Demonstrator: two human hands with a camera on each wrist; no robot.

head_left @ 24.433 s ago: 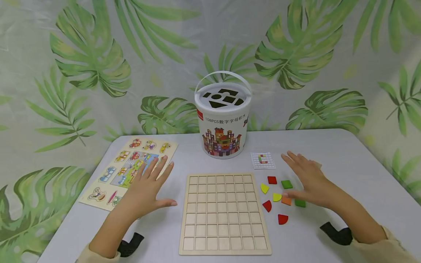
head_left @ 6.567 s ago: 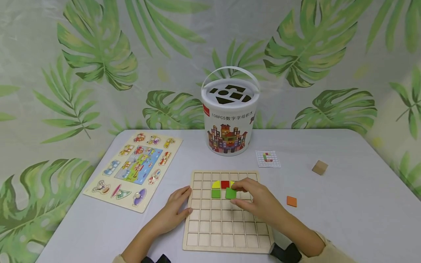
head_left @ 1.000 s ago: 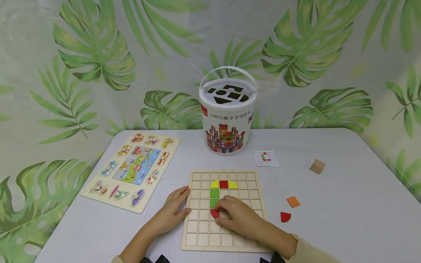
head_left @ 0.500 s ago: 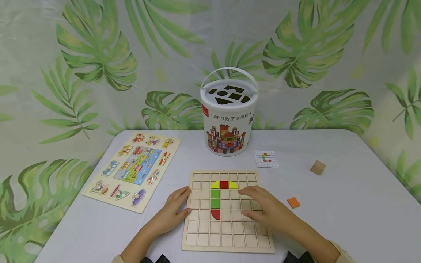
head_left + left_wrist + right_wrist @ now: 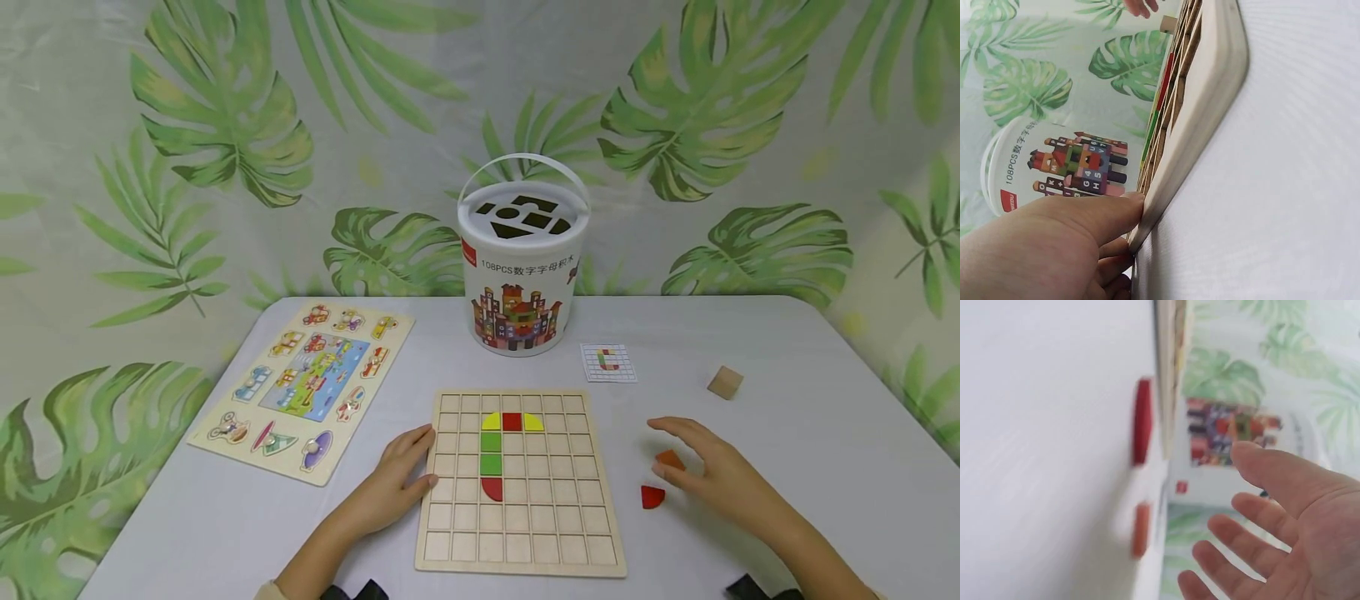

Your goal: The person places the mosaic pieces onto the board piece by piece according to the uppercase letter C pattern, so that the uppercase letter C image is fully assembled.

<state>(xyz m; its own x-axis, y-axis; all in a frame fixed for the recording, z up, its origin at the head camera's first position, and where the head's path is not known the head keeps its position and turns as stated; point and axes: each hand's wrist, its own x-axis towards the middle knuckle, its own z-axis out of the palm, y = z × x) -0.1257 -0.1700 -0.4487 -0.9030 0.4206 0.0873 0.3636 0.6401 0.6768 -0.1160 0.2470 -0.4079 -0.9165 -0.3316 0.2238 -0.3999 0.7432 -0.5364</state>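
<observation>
A square wooden grid board (image 5: 517,575) lies on the table, bearing a yellow quarter-round (image 5: 491,422), a red square (image 5: 512,422), another yellow quarter-round (image 5: 532,423), two green squares (image 5: 491,453) and a red quarter-round (image 5: 492,489) in its cells. My left hand (image 5: 390,483) rests against the board's left edge, thumb and fingertips touching the rim. Right of the board, my right hand (image 5: 712,475) hovers with fingers spread, holding nothing. Under its thumb lies an orange square tile (image 5: 670,458), partly hidden; a loose red quarter-round (image 5: 652,497) lies just in front.
A white block bucket (image 5: 517,283) stands behind the board. Beside it lies a small pattern card (image 5: 608,362) showing a coloured C shape. A wooden cube (image 5: 725,382) sits farther right. The vehicle puzzle board (image 5: 300,392) lies at the left.
From the red quarter-round on the board, my right hand has moved right, off the board, to above the loose tiles. Its fingers have let go and spread. My left hand stays put.
</observation>
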